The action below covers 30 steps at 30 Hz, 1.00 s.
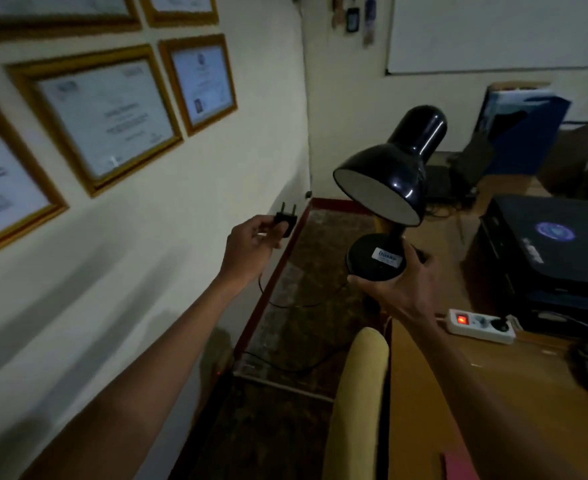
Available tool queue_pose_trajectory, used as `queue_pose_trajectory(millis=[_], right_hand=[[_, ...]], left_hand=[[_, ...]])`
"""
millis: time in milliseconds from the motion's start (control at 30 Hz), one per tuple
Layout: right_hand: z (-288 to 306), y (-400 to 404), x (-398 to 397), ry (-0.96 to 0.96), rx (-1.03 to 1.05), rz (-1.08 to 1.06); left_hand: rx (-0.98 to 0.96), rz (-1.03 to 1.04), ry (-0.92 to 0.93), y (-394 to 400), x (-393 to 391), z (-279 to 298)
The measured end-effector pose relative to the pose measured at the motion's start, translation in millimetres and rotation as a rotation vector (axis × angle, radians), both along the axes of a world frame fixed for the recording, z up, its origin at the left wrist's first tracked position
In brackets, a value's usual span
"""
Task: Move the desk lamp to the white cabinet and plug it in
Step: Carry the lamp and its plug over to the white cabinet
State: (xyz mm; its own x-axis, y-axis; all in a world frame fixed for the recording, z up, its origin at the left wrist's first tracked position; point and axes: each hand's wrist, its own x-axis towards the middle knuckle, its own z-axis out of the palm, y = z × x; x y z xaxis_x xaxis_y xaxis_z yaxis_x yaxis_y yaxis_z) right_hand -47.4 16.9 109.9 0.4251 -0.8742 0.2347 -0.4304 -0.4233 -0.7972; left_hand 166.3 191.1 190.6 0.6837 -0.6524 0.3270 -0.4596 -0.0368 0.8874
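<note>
A black desk lamp [389, 174] is held up in the air at centre right, its shade tilted down to the left. My right hand [399, 289] grips its round base from below. My left hand [251, 247] is raised near the wall and pinches the lamp's black plug [286, 221], prongs pointing up. The thin black cord [285, 304] hangs down from the plug and loops over the floor between my arms. No white cabinet is visible.
Framed certificates [105, 119] hang on the left wall. A wooden desk [493, 393] at right carries a white power strip [479, 325] with a lit red switch and a black printer [555, 254]. A yellow chair back [361, 393] stands below. A whiteboard [493, 32] hangs behind.
</note>
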Motion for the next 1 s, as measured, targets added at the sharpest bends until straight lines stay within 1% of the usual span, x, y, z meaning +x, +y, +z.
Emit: queue_pose_trajectory(millis=[67,167,233,333,467,600,700,800,1000], right_hand=[[3.0,29.9,20.2,0.000,0.036,0.052],[-1.4,80.9,44.6,0.011,0.031,0.108],[-9.4,117.0,56.8,0.023,0.049,0.169],[-24.2,171.1,73.8,0.051,0.084,0.276],[-46.6,245.9,86.3,0.043,0.126,0.432],[-65.6,314.5,95.4,0.054,0.139,0.592],[-75.8,363.4,97.6,0.068,0.137,0.758],[-80.4,403.2,94.5,0.063,0.106,0.965],[-80.8,481.6,73.7,0.075,0.104,1.347]], left_hand=[[0.011,0.025,0.023,37.8,7.9,-8.9],[0.032,0.097,0.076,96.5,18.5,-26.3],[0.038,0.155,0.137,137.5,25.2,-40.6],[0.078,0.240,0.180,202.9,30.7,-63.4],[0.083,0.386,0.253,292.6,16.1,-87.4],[0.058,0.597,0.278,373.3,-17.8,-103.6],[0.071,0.780,0.320,427.2,-54.2,-115.7],[0.089,0.993,0.318,472.5,-101.5,-128.9],[0.016,1.345,0.382,542.8,-211.0,-142.8]])
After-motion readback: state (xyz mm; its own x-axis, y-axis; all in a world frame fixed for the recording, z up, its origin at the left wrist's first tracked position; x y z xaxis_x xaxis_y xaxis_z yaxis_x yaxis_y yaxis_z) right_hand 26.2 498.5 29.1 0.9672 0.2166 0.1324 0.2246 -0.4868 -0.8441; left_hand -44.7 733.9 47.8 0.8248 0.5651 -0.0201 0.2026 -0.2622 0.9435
